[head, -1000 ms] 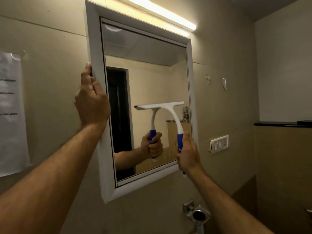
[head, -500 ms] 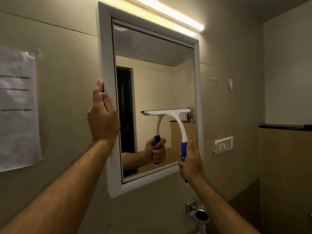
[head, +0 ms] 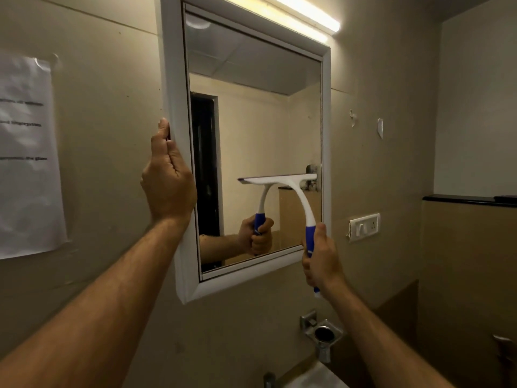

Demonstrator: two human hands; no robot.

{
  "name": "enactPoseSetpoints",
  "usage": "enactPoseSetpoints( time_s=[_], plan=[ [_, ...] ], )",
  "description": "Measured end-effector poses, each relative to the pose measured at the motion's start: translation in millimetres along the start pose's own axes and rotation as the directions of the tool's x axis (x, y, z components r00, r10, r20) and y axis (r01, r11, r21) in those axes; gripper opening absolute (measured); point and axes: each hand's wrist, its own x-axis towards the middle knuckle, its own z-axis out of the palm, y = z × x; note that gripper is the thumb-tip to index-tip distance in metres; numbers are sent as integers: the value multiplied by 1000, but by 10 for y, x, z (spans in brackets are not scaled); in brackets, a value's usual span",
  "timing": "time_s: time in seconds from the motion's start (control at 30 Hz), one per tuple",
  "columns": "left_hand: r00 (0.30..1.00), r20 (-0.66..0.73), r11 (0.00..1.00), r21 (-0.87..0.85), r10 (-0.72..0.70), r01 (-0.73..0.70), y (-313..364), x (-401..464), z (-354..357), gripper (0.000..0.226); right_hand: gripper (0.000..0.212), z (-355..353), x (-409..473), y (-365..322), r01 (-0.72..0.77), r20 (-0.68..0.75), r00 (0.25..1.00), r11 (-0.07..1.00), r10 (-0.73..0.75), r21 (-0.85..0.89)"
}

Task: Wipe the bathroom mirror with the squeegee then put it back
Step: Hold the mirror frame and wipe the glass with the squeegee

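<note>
A white-framed mirror (head: 170, 79) hangs on the beige wall ahead. My left hand (head: 167, 177) grips the frame's left edge at mid height, fingers wrapped behind it. My right hand (head: 321, 261) is closed around the blue handle of a white squeegee (head: 296, 186). Its blade lies level against the glass in the lower right part of the mirror. The glass reflects the squeegee and my hand.
A lit tube light (head: 305, 15) runs above the mirror. A paper notice (head: 25, 152) is taped to the wall at left. A switch plate (head: 363, 226) sits right of the mirror. Below are a metal holder (head: 323, 334), a tap and a basin corner (head: 313, 379).
The squeegee blade has slid down the glass a little. My left hand has shifted lower along the frame's left edge. The view has swung left.
</note>
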Motion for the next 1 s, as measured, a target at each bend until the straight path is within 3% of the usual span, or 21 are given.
enactPoseSetpoints(
  time_s=[0.3, 0.63, 1.0],
  plan=[
    [999, 15, 999, -24, -34, 34, 95, -47, -12, 39, 59, -8, 87, -712, 50, 31, 998, 999, -50, -11],
    [999, 9, 999, 21, -34, 34, 128, -41, -32, 40, 63, -216, -127, -49, -93, 9, 996, 995, 93, -37],
    [999, 43, 992, -128, -9, 14, 2, -146, -74, 40, 59, -58, -71, -489, -39, -3, 999, 999, 39, 10]
  ],
)
